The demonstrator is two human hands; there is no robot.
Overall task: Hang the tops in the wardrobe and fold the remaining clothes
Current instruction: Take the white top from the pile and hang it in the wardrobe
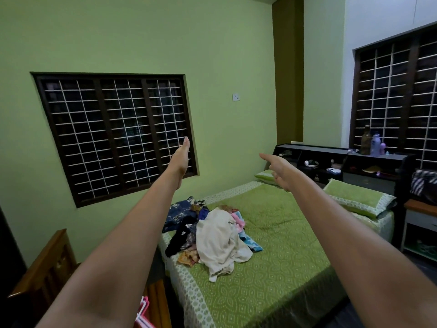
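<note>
Clothes pile sits untouched at the bed's left edge, left hand and right hand both raised, fingers straight, grip holding nothing; risk: tangled garments drag each other off that edge when one's lifted.

A bedroom in a home, plainly: a bed under a green patterned cover, two matching pillows at its head end, a dark headboard shelf crowded with bottles and small oddments. Green painted walls, two barred windows, a wall switch. Loose clothes heaped near the bed's left edge.
</note>
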